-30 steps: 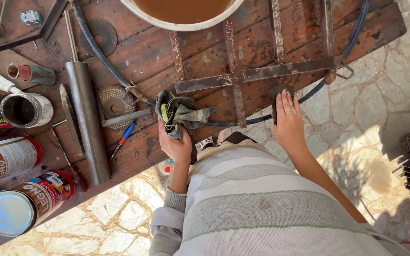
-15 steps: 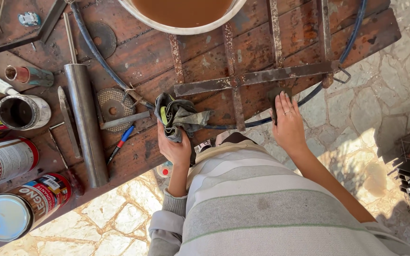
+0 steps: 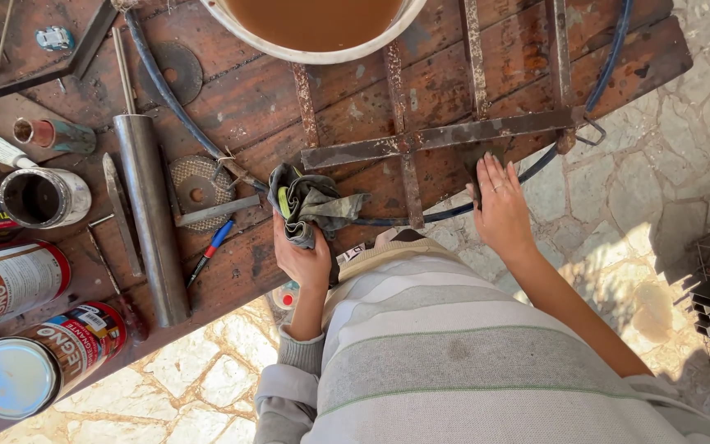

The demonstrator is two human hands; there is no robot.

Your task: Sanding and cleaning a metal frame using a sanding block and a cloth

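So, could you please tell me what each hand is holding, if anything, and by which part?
The left hand grips a bunched grey rag by its lower end. The right hand holds nothing; it lies flat, fingers spread, on the wooden table near the rusty metal frame.

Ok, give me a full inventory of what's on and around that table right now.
wooden table: 1, reddish brown, upper frame
bucket: 1, white, brown liquid, top edge
metal frame: 1, rusty, table centre
hose: 1, dark blue, across table
steel tube: 1, grey, left
grinding discs: 2, grey, beside tube
screwdriver: 1, blue-red, near table edge
cans: 3 lying plus 1 open, left edge
rag: 1, grey-green, in left hand
left hand: grips rag
right hand: flat on table by frame
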